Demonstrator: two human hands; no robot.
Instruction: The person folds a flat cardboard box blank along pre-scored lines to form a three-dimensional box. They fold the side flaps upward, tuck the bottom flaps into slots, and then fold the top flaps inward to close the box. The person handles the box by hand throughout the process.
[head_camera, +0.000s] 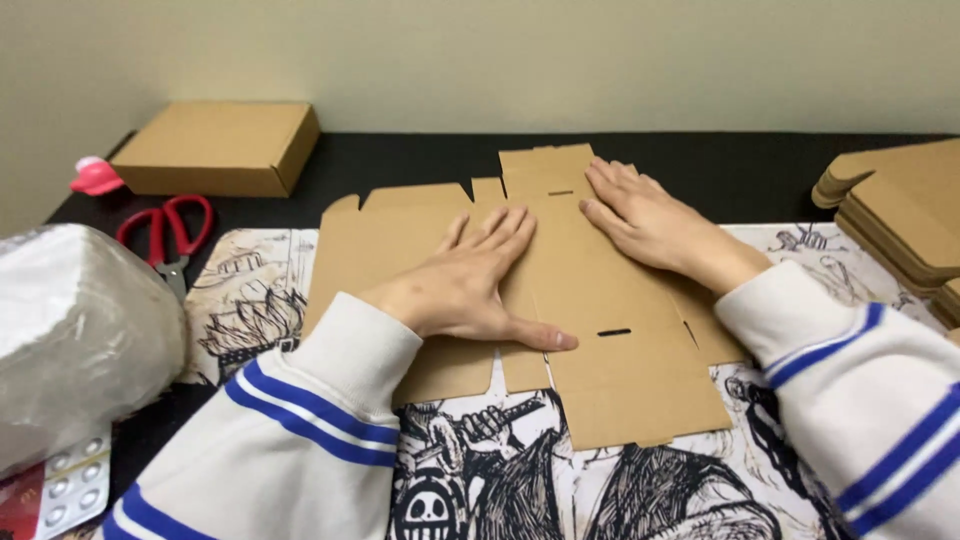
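A flat, die-cut brown cardboard box blank (620, 370) lies unfolded on a black-and-white printed mat (520, 480). My left hand (470, 285) presses palm-down on the blank's left half, fingers spread, thumb stretched toward a slot. My right hand (645, 220) lies flat on the upper right part, fingers pointing toward the far flap. Both sleeves are white with blue stripes. Neither hand grips anything.
A finished brown cardboard box (215, 148) stands at the back left. Red-handled scissors (165, 235) and a pink object (95, 177) lie near it. A white plastic-wrapped bundle (80, 330) and blister packs (70, 490) sit at left. Several flat blanks (900, 215) are stacked at right.
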